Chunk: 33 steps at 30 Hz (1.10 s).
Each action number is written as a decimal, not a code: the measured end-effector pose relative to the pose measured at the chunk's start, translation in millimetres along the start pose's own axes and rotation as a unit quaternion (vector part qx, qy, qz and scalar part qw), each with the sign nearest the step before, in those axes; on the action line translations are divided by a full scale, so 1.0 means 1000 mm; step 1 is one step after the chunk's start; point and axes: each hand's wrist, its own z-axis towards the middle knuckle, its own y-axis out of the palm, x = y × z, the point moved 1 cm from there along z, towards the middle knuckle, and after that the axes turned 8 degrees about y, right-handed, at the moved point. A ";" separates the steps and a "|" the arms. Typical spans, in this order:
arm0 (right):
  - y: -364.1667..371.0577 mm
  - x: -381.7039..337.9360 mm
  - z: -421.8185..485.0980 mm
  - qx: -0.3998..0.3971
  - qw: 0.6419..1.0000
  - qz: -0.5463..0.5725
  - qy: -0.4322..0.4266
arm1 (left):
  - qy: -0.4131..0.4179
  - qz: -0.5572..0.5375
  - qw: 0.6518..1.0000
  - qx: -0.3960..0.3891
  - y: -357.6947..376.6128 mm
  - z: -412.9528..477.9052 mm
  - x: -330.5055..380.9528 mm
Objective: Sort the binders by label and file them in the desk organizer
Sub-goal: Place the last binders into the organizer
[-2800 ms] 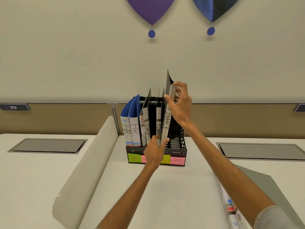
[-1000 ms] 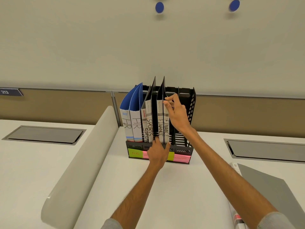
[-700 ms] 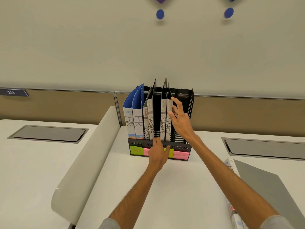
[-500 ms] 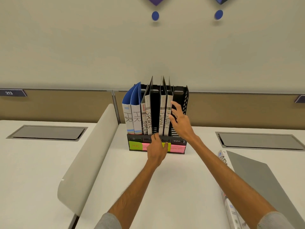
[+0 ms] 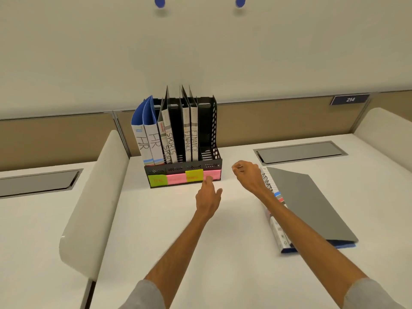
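Note:
A black desk organizer (image 5: 214, 132) stands at the back of the white desk (image 5: 178, 230). It holds two blue HR binders (image 5: 147, 139), two SPORTS binders (image 5: 168, 139) and two FINANCE binders (image 5: 191, 137); its rightmost slot has nothing in it. Green and pink sticky labels (image 5: 185, 177) line its front. My left hand (image 5: 208, 197) hovers just before the right end of the labels, fingers relaxed, holding nothing. My right hand (image 5: 247, 175) hangs loosely curled over the desk, beside a stack of flat binders (image 5: 312, 208) whose top spine reads ADMIN.
A curved white divider (image 5: 93, 201) rises at the left of the desk. Grey recessed hatches (image 5: 298, 151) (image 5: 38, 182) lie in the desk at right and left. A tan partition (image 5: 55, 134) with a plate reading 214 (image 5: 350, 99) runs behind.
My right hand let go of the FINANCE binder, now upright in its slot, and drew back right toward the flat stack. My left hand came off the organizer's front. The view tilted down.

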 end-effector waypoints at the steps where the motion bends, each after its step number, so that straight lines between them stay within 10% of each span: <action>1: -0.007 0.008 -0.006 0.011 1.000 0.008 0.009 | 0.003 -0.004 1.000 -0.013 0.006 -0.002 0.005; 12: -0.069 0.097 -0.055 0.064 0.987 -0.003 0.148 | 0.029 -0.026 0.992 -0.120 0.068 -0.023 0.054; 26: -0.109 0.186 -0.016 -0.085 0.964 -0.044 0.249 | -0.089 -0.160 0.972 -0.146 0.135 0.017 0.129; 33: -0.114 0.224 0.007 -0.142 0.954 -0.036 0.263 | -0.149 -0.021 0.972 -0.181 0.165 0.030 0.149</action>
